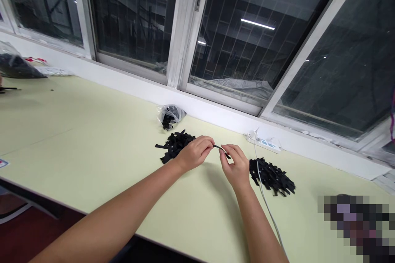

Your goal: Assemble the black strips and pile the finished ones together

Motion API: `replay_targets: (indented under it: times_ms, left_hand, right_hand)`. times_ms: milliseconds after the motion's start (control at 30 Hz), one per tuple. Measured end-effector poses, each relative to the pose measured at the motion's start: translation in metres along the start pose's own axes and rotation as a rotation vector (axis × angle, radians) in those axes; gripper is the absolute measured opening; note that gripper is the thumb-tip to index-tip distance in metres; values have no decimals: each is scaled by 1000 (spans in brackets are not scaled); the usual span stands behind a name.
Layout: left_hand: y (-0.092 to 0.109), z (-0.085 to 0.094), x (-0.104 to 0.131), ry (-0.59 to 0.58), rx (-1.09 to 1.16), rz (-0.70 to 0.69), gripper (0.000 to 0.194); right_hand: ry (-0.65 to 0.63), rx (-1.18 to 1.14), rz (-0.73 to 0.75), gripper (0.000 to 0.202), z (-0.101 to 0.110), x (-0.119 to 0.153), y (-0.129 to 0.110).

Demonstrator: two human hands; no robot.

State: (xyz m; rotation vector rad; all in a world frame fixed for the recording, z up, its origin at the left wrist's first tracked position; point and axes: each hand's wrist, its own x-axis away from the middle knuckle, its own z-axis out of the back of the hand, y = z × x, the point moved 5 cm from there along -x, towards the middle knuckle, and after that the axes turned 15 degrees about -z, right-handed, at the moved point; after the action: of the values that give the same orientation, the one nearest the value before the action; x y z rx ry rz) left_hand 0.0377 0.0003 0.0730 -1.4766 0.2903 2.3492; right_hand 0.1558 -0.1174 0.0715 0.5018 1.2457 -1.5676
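A thin black strip (217, 146) is stretched between my two hands above the table. My left hand (197, 152) pinches its left end between thumb and fingers. The right part of the strip lies between the thumb and fingers of my right hand (236, 164), and a short end hangs just below them. Beside my left hand is a pile of black strips (175, 144), partly covered by that hand. Another pile of black strips (273, 176) lies to the right of my right hand, with a white cable (261, 185) running across it.
A clear plastic bag with black pieces (171, 116) stands near the wall on the pale table (92, 131). A white power strip (265, 144) lies behind the right pile. Another dark-filled bag (15, 63) sits far left. A blurred, pixelated area covers the lower right.
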Motion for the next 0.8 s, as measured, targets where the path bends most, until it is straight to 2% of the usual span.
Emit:
replay_targets:
  times_ms: [167, 300, 433, 567, 700, 767, 800]
  left_hand:
    - [2, -3, -1, -22, 35, 24, 13]
    - [4, -4, -1, -24, 46, 77, 10]
    - [0, -7, 3, 32, 111, 252, 3]
    - [-8, -17, 12, 157, 311, 460, 7]
    - [-21, -29, 23, 283, 496, 608, 10]
    - [-28, -31, 28, 301, 488, 648, 8]
    - [-30, -31, 30, 283, 451, 656, 7]
  right_hand:
    - [-96, -103, -142, 17, -3, -2, -5]
    - [-202, -227, -366, 19, -10, -1, 4]
    - [-325, -400, -613, 25, -21, 4, 18]
    - [-384, -569, -776, 29, -29, 7, 25]
    - [-337, -661, -886, 30, -26, 4, 37]
    - [-222, -676, -946, 29, -14, -2, 55]
    - [-125, -688, -977, 28, -4, -4, 68]
